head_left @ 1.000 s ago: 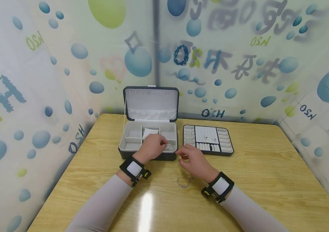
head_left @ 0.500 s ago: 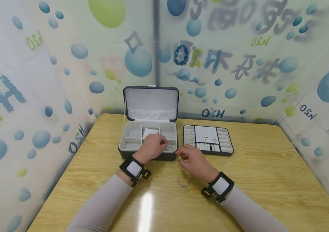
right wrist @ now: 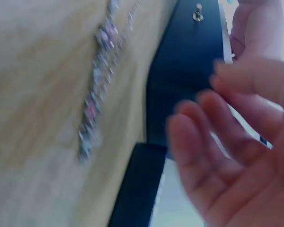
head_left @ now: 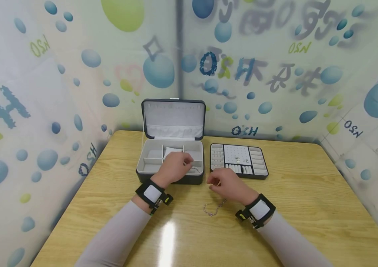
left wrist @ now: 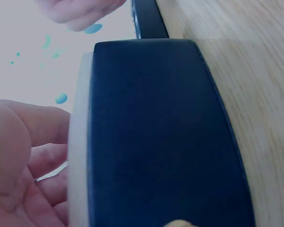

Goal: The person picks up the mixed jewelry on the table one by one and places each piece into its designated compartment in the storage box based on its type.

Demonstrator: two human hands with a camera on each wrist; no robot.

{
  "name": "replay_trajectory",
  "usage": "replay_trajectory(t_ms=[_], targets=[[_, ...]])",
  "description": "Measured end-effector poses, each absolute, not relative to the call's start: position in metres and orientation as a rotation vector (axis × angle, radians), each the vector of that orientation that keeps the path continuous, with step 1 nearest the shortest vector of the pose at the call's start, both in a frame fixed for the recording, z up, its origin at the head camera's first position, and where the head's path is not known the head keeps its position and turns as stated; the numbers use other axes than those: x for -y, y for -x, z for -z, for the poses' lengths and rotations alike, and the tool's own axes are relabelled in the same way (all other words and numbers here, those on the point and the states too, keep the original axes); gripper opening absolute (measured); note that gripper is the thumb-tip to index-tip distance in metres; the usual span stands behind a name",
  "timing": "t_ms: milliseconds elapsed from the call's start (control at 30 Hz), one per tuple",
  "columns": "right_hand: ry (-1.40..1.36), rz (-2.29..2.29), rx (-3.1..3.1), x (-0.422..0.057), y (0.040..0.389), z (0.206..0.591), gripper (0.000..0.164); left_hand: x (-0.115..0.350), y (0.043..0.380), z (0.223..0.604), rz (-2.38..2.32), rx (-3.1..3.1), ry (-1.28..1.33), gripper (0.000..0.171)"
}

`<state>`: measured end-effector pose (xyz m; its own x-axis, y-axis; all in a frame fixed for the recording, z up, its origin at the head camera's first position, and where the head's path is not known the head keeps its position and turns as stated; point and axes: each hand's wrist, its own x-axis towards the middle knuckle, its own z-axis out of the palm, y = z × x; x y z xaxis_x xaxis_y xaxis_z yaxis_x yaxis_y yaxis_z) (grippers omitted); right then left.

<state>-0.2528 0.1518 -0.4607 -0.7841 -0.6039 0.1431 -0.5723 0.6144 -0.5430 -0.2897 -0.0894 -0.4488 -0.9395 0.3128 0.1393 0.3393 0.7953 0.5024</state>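
Observation:
My left hand (head_left: 174, 167) is over the front right compartment of an open jewelry box (head_left: 147, 168), its fingers loosely bent. A silvery bracelet (head_left: 194, 169) lies in that compartment, right below the fingertips. In the left wrist view, the box's dark outer wall (left wrist: 161, 132) hides the fingertips of the left hand (left wrist: 28, 165). My right hand (head_left: 230, 184) hovers in front of the tray with loosely curled fingers and nothing between them. A beaded chain bracelet (head_left: 211, 214) with pink beads lies on the table below it; the right wrist view shows this bracelet (right wrist: 97, 80) up close.
Right of the box stands a jewelry tray (head_left: 259, 163) with ring rolls, slots and a few earrings. The raised lid (head_left: 174, 118) leans back near the patterned wall (head_left: 229, 74). A small white cushion (head_left: 170, 152) sits in a rear compartment. Wooden table (head_left: 295, 193) extends rightward.
My right hand has drawn back slightly to the right, away from the box. The left hand has stayed nearly still, and more of the bracelet in the compartment shows below it.

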Motion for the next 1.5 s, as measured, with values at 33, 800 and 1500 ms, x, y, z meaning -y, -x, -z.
replay_trajectory(t_ms=[33,800,1500], targets=[[1.010,0.869,-2.738,-0.154,0.253,0.459,0.007,0.089,0.290,0.448,0.833,2.927,0.534,0.018],[1.056,0.405,-2.647,-0.146,0.241,0.464,0.030,0.083,0.282,0.439,0.889,2.920,0.600,0.017],[1.031,0.431,-2.596,-0.157,0.247,0.463,0.027,0.080,0.277,0.440,0.919,2.928,0.614,0.016]])
